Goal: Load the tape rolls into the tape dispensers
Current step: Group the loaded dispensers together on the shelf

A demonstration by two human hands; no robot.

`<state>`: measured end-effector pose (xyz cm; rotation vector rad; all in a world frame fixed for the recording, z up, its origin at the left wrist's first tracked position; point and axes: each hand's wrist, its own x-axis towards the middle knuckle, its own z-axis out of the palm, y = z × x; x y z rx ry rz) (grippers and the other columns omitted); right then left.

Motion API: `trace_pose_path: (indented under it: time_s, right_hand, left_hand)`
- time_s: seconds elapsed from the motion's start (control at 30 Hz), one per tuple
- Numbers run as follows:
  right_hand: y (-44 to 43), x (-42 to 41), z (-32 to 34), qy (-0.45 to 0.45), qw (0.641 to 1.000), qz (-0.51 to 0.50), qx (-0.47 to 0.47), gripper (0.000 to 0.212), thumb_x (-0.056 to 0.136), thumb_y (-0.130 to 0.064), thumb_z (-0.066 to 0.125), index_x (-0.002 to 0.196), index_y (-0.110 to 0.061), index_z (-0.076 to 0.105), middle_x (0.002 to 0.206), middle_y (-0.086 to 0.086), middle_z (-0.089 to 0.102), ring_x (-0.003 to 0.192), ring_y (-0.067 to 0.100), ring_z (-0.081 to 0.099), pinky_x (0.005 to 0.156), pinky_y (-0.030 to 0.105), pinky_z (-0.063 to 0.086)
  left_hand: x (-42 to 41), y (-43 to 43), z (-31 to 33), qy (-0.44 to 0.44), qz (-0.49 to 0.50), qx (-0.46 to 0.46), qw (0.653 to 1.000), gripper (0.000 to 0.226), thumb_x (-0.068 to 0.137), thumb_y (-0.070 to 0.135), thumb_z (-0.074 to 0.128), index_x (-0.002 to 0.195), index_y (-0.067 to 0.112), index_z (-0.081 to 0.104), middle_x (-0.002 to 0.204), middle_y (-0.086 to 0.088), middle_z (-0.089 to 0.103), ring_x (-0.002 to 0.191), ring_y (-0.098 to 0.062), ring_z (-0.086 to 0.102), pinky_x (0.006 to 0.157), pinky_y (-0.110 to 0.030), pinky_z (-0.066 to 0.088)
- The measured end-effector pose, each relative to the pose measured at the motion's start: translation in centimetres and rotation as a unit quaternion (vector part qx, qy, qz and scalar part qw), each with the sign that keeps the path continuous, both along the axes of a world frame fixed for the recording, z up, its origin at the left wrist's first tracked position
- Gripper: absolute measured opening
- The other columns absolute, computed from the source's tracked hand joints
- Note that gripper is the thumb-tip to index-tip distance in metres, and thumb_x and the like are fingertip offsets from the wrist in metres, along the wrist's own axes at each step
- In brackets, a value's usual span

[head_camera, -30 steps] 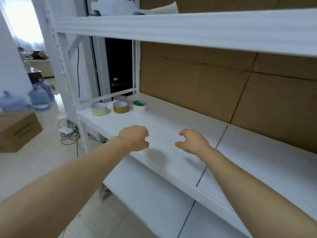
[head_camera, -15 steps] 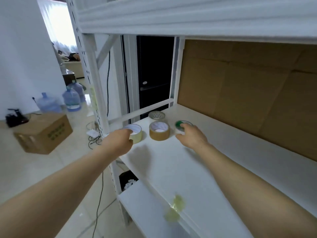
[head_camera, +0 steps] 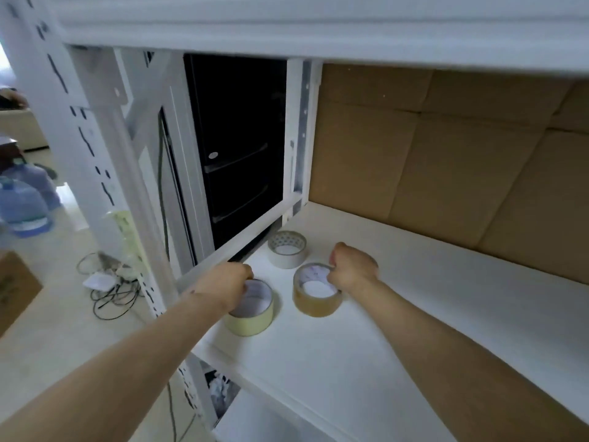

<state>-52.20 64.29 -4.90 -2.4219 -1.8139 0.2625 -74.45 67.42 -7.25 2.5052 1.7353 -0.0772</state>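
Three tape rolls show at the left end of the white shelf [head_camera: 350,362]: a pale yellow roll [head_camera: 255,320], a brown roll [head_camera: 314,303] and a white patterned roll [head_camera: 287,250] behind them. My left hand [head_camera: 223,285] grips the far rim of the pale yellow roll, which still rests on the shelf. My right hand [head_camera: 353,269] is curled just right of the brown roll, fingers against its rim. It covers the spot where the green roll stood, and that roll is hidden. No tape dispenser is in view.
The upper shelf [head_camera: 318,30] hangs low over the hands. Cardboard panels [head_camera: 446,173] back the shelf. A white upright post [head_camera: 105,173] stands at the left. On the floor lie cables [head_camera: 111,291], water jugs [head_camera: 22,205] and a cardboard box [head_camera: 12,288].
The view has moved closer to the shelf's left end. My left hand went from beside the pale yellow roll onto its rim. My right hand closed over the green roll, now hidden.
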Motion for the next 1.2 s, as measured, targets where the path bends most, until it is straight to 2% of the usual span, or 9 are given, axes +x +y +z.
trace_pose_path:
  time_s: [0.17,0.33,0.4,0.5,0.57,0.63,0.7,1.03,1.2]
  right_hand:
    - [-1.7,-0.1,0.0,-0.019,0.999,-0.026,0.021,0.026,0.086,-0.011,0.051,0.111,-0.008,0.052,0.112,0.009,0.056,0.105,0.026,0.055,0.071,0.025,0.039]
    - [-5.9,1.7,0.9,-0.026,0.997,-0.07,0.031,0.017,0.09,-0.012,0.047,0.107,-0.013,0.05,0.1,0.008,0.056,0.091,0.026,0.054,0.068,0.029,0.041]
    - [-7.3,2.5,1.3,-0.035,0.995,-0.085,0.044,0.017,0.092,-0.015,0.046,0.109,-0.014,0.049,0.104,0.009,0.058,0.097,0.027,0.055,0.069,0.028,0.039]
    - [-11.1,4.9,1.5,-0.062,0.988,-0.128,0.055,0.021,0.092,-0.017,0.048,0.113,-0.014,0.049,0.116,0.011,0.056,0.117,0.032,0.043,0.081,0.031,0.044]
    - [-14.0,7.2,1.4,-0.059,0.984,-0.158,0.059,0.023,0.092,-0.015,0.048,0.114,-0.015,0.049,0.116,0.012,0.057,0.121,0.033,0.035,0.084,0.033,0.044]
    - [-17.3,9.7,1.4,-0.068,0.979,-0.18,0.065,0.023,0.091,-0.01,0.046,0.114,-0.014,0.049,0.111,0.011,0.06,0.117,0.033,0.036,0.084,0.032,0.04]
    - [-21.3,12.2,1.9,-0.081,0.975,-0.194,0.077,0.024,0.089,-0.006,0.046,0.111,-0.013,0.05,0.103,0.009,0.063,0.107,0.031,0.042,0.09,0.031,0.035]
    - [-48.0,26.2,3.6,-0.018,0.955,-0.285,0.083,0.018,0.09,-0.02,0.05,0.107,-0.016,0.05,0.117,0.012,0.05,0.103,0.032,0.052,0.079,0.029,0.038]
    - [-57.0,33.0,2.9,-0.024,0.947,-0.317,0.046,0.018,0.089,-0.021,0.053,0.106,-0.018,0.051,0.118,0.011,0.05,0.106,0.03,0.051,0.078,0.029,0.038]
  left_hand:
    - [2.2,3.9,0.3,-0.033,-0.112,0.079,0.99,0.039,0.091,0.011,0.048,0.13,0.016,0.048,0.133,-0.01,0.044,0.122,-0.027,0.045,0.098,-0.036,0.041]
    - [4.6,6.1,0.3,0.024,-0.214,0.119,0.969,0.061,0.088,0.035,0.034,0.147,0.02,0.025,0.155,-0.003,0.023,0.143,-0.021,0.017,0.115,-0.03,0.009]
    - [4.4,6.8,-0.1,-0.107,-0.165,0.066,0.978,0.06,0.083,0.037,0.036,0.141,0.022,0.039,0.148,-0.002,0.036,0.136,-0.021,0.031,0.108,-0.026,0.014]
    - [7.1,6.5,-1.0,-0.334,-0.105,-0.059,0.935,0.069,0.079,0.023,0.065,0.141,0.016,0.036,0.134,-0.01,0.051,0.12,-0.025,0.051,0.096,-0.022,0.039]
    - [10.3,5.4,-0.2,-0.262,-0.17,-0.049,0.949,0.071,0.077,0.036,0.064,0.139,0.011,0.038,0.135,-0.013,0.051,0.122,-0.028,0.051,0.082,-0.012,0.041]
    - [14.2,1.8,1.5,-0.064,-0.259,0.007,0.964,0.035,0.091,0.043,0.049,0.122,0.027,0.05,0.134,-0.001,0.053,0.125,-0.023,0.047,0.096,-0.02,0.033]
    - [18.9,-2.6,3.4,0.027,-0.331,0.109,0.937,0.014,0.096,0.045,0.038,0.1,0.038,0.049,0.13,0.01,0.054,0.125,-0.017,0.044,0.105,-0.027,0.022]
    - [41.9,-26.1,5.4,-0.044,-0.482,0.151,0.862,0.017,0.094,0.037,0.043,0.078,0.031,0.042,0.089,0.002,0.058,0.087,-0.022,0.049,0.072,-0.026,0.023]
    - [50.8,-34.5,3.8,-0.015,-0.494,0.169,0.853,0.022,0.098,0.026,0.032,0.104,0.029,0.053,0.122,0.001,0.06,0.114,-0.018,0.052,0.096,-0.03,0.026]
